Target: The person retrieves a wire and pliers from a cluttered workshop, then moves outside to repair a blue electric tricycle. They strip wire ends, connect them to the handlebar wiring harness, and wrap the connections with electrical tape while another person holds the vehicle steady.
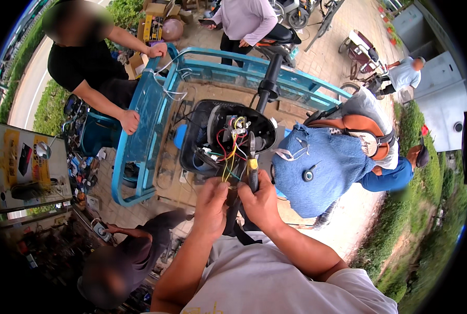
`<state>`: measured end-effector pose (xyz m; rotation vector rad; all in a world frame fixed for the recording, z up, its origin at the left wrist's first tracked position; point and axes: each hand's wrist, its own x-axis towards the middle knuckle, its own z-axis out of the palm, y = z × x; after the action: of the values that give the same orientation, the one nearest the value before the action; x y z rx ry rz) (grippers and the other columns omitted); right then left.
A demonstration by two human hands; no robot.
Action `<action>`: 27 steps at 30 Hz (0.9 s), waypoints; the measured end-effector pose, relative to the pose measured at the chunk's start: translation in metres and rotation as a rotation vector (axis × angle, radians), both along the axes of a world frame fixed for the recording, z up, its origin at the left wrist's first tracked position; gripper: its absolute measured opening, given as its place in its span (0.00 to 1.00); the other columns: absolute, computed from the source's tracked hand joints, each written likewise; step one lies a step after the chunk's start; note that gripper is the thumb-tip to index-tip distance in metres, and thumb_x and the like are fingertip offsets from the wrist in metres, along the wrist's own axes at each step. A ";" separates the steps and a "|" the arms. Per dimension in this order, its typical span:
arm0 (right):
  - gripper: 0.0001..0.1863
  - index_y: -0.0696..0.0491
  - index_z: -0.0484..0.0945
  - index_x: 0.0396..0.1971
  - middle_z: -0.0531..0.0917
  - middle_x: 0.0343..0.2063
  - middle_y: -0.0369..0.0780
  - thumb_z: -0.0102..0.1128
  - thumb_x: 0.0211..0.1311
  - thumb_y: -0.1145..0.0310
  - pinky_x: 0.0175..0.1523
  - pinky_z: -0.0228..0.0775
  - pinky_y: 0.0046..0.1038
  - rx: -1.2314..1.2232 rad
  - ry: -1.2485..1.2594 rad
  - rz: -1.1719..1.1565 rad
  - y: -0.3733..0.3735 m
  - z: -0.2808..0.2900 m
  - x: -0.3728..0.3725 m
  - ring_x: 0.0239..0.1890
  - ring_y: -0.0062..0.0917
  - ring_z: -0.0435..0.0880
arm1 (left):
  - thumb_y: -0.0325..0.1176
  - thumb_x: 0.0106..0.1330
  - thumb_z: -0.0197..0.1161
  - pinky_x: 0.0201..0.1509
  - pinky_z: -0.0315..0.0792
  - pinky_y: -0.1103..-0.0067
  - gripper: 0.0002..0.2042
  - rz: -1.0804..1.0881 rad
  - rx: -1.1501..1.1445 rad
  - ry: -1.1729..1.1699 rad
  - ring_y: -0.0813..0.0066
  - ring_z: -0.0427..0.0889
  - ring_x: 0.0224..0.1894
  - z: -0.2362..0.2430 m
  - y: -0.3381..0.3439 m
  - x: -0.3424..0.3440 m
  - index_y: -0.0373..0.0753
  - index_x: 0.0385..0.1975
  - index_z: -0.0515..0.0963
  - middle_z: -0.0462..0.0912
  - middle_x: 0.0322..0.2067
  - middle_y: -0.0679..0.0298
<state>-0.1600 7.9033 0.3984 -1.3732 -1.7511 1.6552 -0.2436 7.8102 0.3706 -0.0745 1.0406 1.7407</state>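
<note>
An opened black round housing [267, 131] lies in front of me, with red, yellow, green and white wires [234, 141] and white connectors coming out of it. My left hand [211, 203] is closed, pinching the ends of thin wires between thumb and finger just below the housing. My right hand [262, 203] grips a pair of pliers [253, 167] with black and yellow handles, jaws pointing up toward the housing. Its thumb comes close to the left fingers, near the wire ends. What exactly lies between the fingertips is too small to make out.
A black basket [190, 140] sits behind the housing, and a black handlebar grip [269, 81] juts away. The blue cargo bed [134, 125] surrounds this, a person's hands on its rail. Blue cloth [322, 172] covers something at right. Other people stand around.
</note>
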 end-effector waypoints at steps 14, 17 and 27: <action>0.16 0.60 0.77 0.36 0.72 0.48 0.48 0.60 0.41 0.74 0.54 0.64 0.37 0.883 -0.408 1.010 0.059 0.074 0.063 0.50 0.39 0.73 | 0.22 0.66 0.52 0.53 0.74 0.72 0.17 -0.255 0.090 0.184 0.73 0.74 0.50 -0.010 -0.019 -0.022 0.37 0.55 0.67 0.73 0.48 0.63; 0.10 0.58 0.77 0.30 0.72 0.48 0.47 0.56 0.46 0.70 0.54 0.62 0.43 1.135 -0.513 0.970 0.059 0.072 0.052 0.52 0.36 0.71 | 0.21 0.66 0.53 0.52 0.75 0.72 0.18 -0.289 0.084 0.257 0.73 0.74 0.50 -0.011 -0.017 -0.022 0.37 0.56 0.66 0.73 0.48 0.63; 0.08 0.56 0.76 0.29 0.71 0.48 0.47 0.54 0.51 0.69 0.53 0.61 0.48 1.240 -0.675 1.110 0.063 0.075 0.036 0.54 0.36 0.70 | 0.22 0.65 0.56 0.42 0.71 0.83 0.16 -0.304 0.057 0.563 0.79 0.73 0.42 -0.019 -0.018 -0.028 0.31 0.53 0.72 0.71 0.49 0.62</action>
<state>-0.1244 7.9662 0.4736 -0.2564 -3.3096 -0.0809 -0.2716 7.7920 0.3515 0.6125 1.3201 1.5379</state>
